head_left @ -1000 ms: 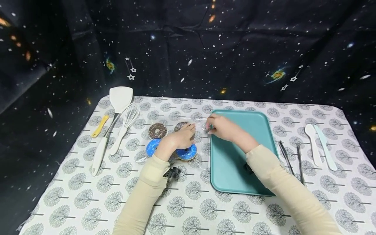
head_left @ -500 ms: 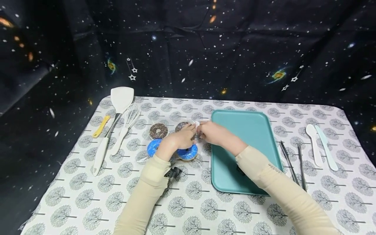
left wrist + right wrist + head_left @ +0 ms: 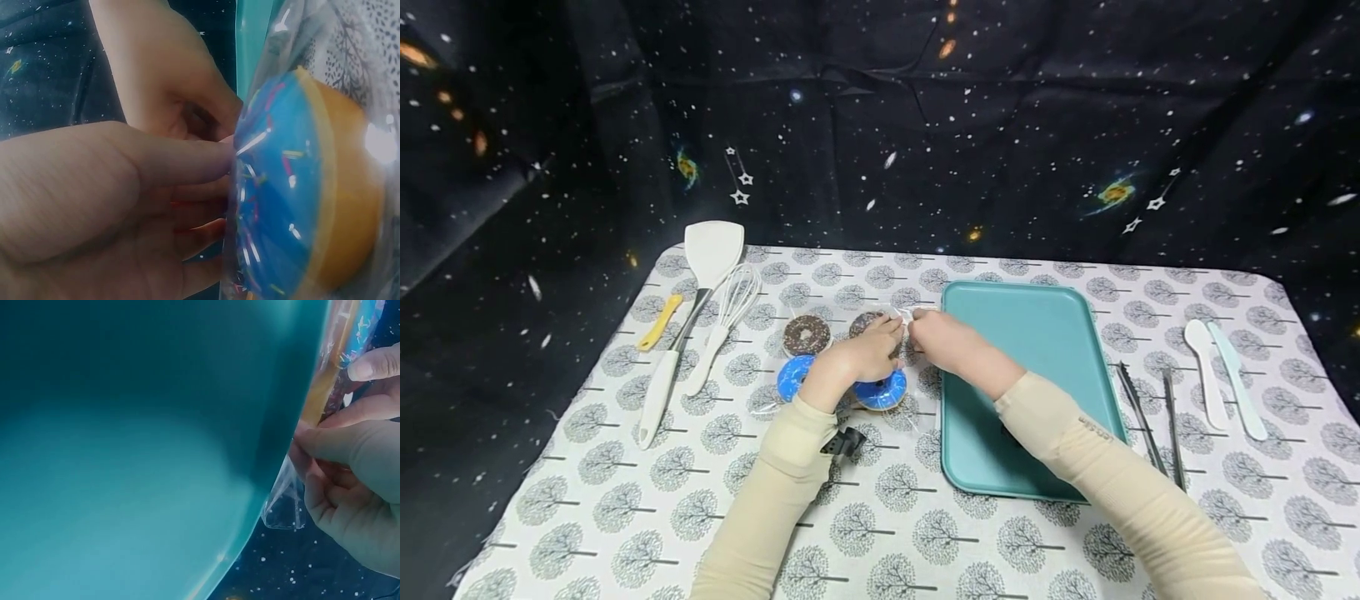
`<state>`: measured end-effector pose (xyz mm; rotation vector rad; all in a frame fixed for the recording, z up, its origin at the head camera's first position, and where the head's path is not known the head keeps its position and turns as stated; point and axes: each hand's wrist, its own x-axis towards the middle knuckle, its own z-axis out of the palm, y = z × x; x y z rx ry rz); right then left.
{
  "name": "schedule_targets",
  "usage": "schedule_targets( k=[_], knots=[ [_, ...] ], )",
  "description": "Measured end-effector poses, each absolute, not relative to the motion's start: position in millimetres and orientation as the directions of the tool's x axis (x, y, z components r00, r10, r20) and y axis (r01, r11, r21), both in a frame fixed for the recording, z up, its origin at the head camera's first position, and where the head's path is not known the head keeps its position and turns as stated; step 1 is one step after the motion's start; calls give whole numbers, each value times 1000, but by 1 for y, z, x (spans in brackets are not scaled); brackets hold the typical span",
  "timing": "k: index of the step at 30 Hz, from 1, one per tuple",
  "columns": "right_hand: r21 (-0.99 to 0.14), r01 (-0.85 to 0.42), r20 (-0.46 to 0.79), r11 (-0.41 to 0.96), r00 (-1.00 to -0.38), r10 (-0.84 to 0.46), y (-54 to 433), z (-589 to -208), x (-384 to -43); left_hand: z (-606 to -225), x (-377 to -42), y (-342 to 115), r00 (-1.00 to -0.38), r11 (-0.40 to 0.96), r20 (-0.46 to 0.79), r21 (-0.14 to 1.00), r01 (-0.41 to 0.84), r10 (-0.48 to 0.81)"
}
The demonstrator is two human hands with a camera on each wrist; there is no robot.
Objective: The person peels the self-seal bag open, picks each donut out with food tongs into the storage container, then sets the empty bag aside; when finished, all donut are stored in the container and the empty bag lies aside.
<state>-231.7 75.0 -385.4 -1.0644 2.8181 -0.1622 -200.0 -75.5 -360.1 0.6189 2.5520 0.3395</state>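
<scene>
Two chocolate doughnuts (image 3: 806, 335) and two blue sprinkled doughnuts (image 3: 882, 390) lie inside a clear plastic bag (image 3: 286, 503) left of the teal tray. My left hand (image 3: 867, 354) rests on the right-hand doughnuts through the plastic, partly covering them. In the left wrist view, its thumb (image 3: 187, 161) touches the film beside a blue doughnut. At the bag's right edge, my right hand (image 3: 946, 337) pinches the plastic between thumb and fingers, close to the left fingertips. The right wrist view shows this pinch just beyond the tray's rim.
The teal tray (image 3: 1037, 333) lies under my right forearm. Black tongs (image 3: 1172, 433), a white spoon (image 3: 1206, 371) and a pale green knife (image 3: 1238, 379) are on the right. A turner (image 3: 658, 392), a whisk (image 3: 707, 354) and a yellow-handled tool (image 3: 660, 323) lie left.
My right hand has moved left from the tray's upper left corner to the bag's edge beside my left hand. The left hand stays on the doughnuts.
</scene>
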Motion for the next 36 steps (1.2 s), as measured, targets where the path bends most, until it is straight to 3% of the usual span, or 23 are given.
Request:
schedule_targets(
  k=[18,27,36],
  knots=[
    [-186,-679,38,710,-727,-686,106,-376,-221,-356,-204,-80,-785,875,-409,350,336,465],
    [-260,-767,87,586,-623,-777,97,-383,-199,-359,-202,-79,-777,875,-417,332,352,471],
    [-159,-760,57,630,-644,-763,90,-387,-196,-361,-202,-76,-773,867,-410,341,362,484]
  ],
)
